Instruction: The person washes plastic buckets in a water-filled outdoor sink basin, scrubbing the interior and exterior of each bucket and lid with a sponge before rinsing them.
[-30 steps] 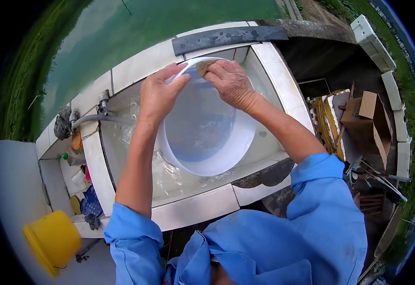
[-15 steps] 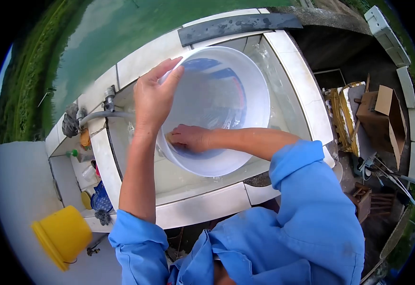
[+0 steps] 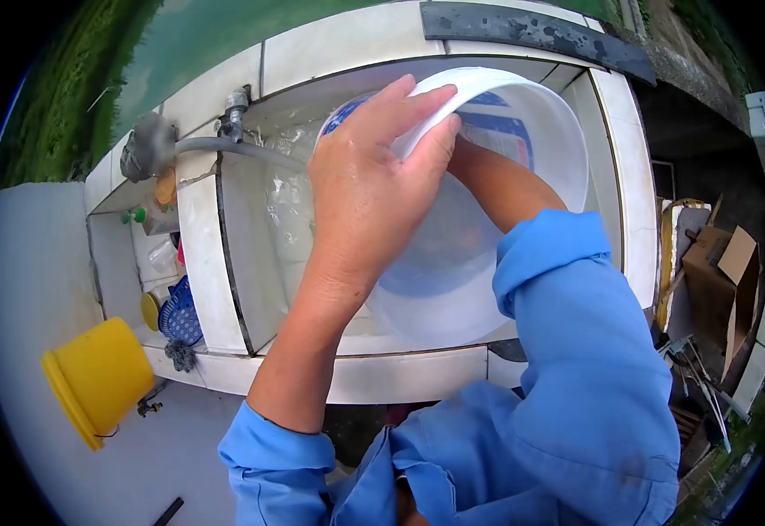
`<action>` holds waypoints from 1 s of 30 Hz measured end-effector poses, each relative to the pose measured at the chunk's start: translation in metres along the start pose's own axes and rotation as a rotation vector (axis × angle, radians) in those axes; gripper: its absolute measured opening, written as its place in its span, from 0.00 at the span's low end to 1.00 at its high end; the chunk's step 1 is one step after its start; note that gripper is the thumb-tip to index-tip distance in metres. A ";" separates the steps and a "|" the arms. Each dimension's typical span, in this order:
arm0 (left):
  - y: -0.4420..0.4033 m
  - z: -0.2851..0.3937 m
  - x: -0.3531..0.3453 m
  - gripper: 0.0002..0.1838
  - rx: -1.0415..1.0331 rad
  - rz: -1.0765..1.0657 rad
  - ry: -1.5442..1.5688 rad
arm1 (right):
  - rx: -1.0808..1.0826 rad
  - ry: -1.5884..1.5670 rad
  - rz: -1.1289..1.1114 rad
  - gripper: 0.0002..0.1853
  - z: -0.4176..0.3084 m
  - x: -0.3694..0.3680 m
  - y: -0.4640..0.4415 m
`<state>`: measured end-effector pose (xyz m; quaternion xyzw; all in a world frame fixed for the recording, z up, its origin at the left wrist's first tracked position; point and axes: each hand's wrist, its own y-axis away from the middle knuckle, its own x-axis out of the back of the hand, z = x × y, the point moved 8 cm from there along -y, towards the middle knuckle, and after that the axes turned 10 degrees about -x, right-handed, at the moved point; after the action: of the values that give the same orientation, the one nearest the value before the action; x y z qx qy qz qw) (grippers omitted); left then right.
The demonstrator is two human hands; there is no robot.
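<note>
A large white plastic bucket (image 3: 566,149) with blue printing is tilted on its side in a tiled sink (image 3: 251,219). My left hand (image 3: 378,167) grips its rim, the thumb on the inner side and the fingers over the outside. Deep inside the bucket reaches my right hand, hidden behind the rim and my left hand; only the forearm (image 3: 501,184) shows. Water lies in the sink around the bucket. A grey hose (image 3: 251,149) runs from the tap (image 3: 235,110) toward the bucket.
Left of the sink, a tiled nook holds a blue plastic basket (image 3: 181,316) and a bottle with a green cap (image 3: 140,214). A yellow bucket (image 3: 102,373) hangs at the lower left. A cardboard box (image 3: 715,263) stands at the right. Green water lies beyond the sink wall.
The bucket has tipped further, and my left hand has swung over its rim. My right hand has moved from the near inner wall to deep inside, out of sight. The view has shifted.
</note>
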<state>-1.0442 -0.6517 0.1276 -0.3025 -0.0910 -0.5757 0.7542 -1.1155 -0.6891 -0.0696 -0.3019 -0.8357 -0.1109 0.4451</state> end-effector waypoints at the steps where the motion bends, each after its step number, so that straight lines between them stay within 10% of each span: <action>1: -0.001 -0.002 0.001 0.12 0.003 0.006 0.008 | -0.040 -0.023 0.009 0.10 0.006 0.001 0.003; 7: -0.008 -0.004 0.006 0.14 -0.096 -0.005 -0.010 | -0.571 -0.475 0.130 0.10 0.050 -0.022 0.047; 11: 0.001 -0.007 0.013 0.14 0.008 -0.028 0.048 | -1.152 -1.494 0.010 0.11 0.052 -0.101 0.095; 17: 0.015 -0.013 0.028 0.15 0.023 0.087 0.017 | -1.079 -2.355 0.068 0.11 0.012 -0.116 0.044; 30: 0.021 -0.043 0.051 0.15 0.107 0.206 -0.033 | -0.640 -1.729 0.260 0.12 0.033 0.171 0.166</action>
<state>-1.0179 -0.7138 0.1105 -0.2789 -0.1022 -0.4844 0.8229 -1.1099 -0.4731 0.0365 -0.4791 -0.7661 -0.0220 -0.4279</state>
